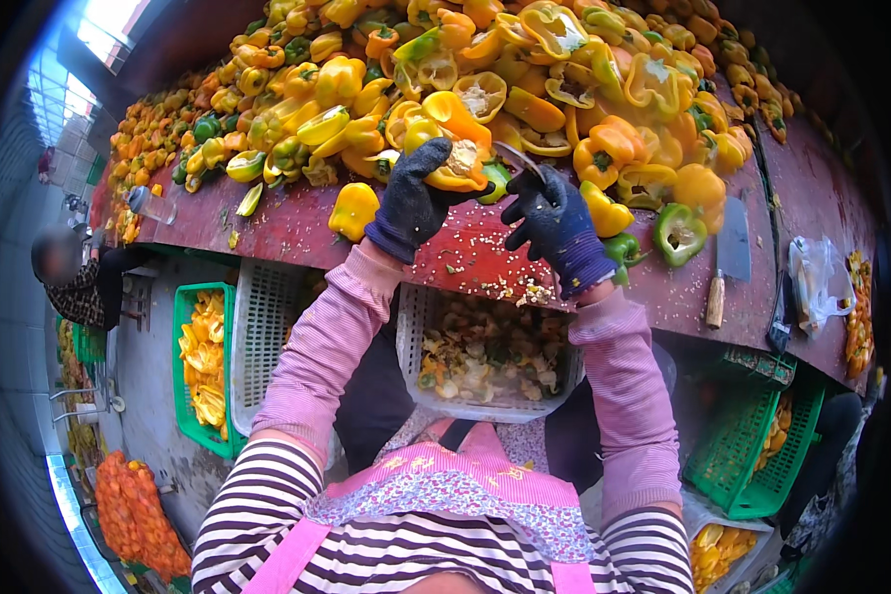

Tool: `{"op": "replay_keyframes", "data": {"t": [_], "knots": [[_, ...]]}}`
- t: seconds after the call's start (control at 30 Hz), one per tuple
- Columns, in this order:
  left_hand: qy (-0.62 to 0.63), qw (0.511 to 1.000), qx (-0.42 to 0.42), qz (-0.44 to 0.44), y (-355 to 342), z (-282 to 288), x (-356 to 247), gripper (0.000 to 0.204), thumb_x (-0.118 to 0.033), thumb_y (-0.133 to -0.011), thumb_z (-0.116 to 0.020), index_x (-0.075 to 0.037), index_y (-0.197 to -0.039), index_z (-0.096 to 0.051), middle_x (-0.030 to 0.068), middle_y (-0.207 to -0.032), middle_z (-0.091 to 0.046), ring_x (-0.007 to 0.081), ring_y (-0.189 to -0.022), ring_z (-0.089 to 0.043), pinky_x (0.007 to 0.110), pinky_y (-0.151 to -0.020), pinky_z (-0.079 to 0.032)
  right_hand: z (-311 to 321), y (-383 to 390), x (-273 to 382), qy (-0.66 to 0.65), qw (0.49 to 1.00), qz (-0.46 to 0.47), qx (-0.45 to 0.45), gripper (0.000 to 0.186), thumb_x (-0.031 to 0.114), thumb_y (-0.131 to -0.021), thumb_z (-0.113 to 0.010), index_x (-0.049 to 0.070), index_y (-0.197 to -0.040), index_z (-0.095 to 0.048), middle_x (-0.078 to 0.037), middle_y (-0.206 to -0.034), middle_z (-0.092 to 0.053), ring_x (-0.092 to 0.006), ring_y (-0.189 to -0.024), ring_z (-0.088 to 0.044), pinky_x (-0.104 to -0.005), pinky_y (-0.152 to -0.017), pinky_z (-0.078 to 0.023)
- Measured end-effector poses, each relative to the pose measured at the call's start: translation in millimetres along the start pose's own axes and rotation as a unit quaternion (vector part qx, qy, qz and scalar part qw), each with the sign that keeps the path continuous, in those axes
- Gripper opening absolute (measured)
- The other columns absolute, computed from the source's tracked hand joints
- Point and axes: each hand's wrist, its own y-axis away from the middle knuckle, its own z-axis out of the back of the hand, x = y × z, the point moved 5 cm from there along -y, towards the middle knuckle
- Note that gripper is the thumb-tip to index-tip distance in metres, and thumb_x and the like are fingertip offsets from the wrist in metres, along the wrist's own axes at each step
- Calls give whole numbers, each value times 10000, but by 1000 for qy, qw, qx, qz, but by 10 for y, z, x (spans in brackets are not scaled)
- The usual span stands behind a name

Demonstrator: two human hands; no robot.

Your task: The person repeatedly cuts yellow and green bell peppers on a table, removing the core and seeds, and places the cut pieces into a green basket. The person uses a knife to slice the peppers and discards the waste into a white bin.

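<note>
My left hand (408, 206), in a dark knit glove, is closed round a yellow-orange bell pepper (457, 181). The pepper is cut open and its pale seed core faces up. My right hand (558, 226), gloved too, is closed on a small curved knife (517, 158); its handle is hidden in the fingers, and the blade points toward the pepper. Beyond both hands rises a big heap of yellow, orange and green bell peppers (346, 84), some of them cut. Scattered seeds lie on the red table (465, 243) beneath my hands.
Below the table edge, a white crate (485, 408) between my legs holds cores and scraps. Green crates of cut peppers (230, 396) stand left and right. A cleaver (733, 243) and a plastic bag (817, 282) lie at right. Another person (79, 282) sits far left.
</note>
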Motion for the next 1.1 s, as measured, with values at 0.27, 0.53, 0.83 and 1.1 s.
{"op": "replay_keyframes", "data": {"t": [0.27,0.53,0.83,1.1], "knots": [[-497,820,74,-274,166,-429,-99,569,-63,-888,-667,5,-1413,-459,113,-1318,-577,164,-1147,-578,296,-1010,-446,54,-150,-185,388,894,117,-192,133,194,-930,-535,88,-1010,-524,-248,-820,-662,-445,-803,-651,-539,-685,-508],[-365,886,-24,-285,130,-254,-42,389,-53,-890,-672,16,-1265,-599,68,-1170,-655,147,-1017,-620,274,-925,-491,-316,-73,-268,2,993,-115,27,219,169,-968,-485,31,-1137,-512,-155,-706,-653,-230,-418,-591,-318,-354,-439],[77,993,88,16,-35,280,-195,625,-406,-915,-618,-51,-1399,-442,123,-1134,-629,181,-816,-634,294,-644,-518,-502,381,-200,158,928,-171,291,256,228,-945,-538,119,-1148,-648,-95,-697,-670,-171,-444,-583,-306,-406,-455],[164,967,195,19,221,261,-443,735,-494,-913,-591,-23,-1440,-390,107,-978,-647,153,-676,-571,272,-605,-452,-427,295,-82,132,963,-50,229,193,157,-940,-559,48,-1088,-619,-91,-751,-665,-160,-546,-625,-287,-459,-489]]}}
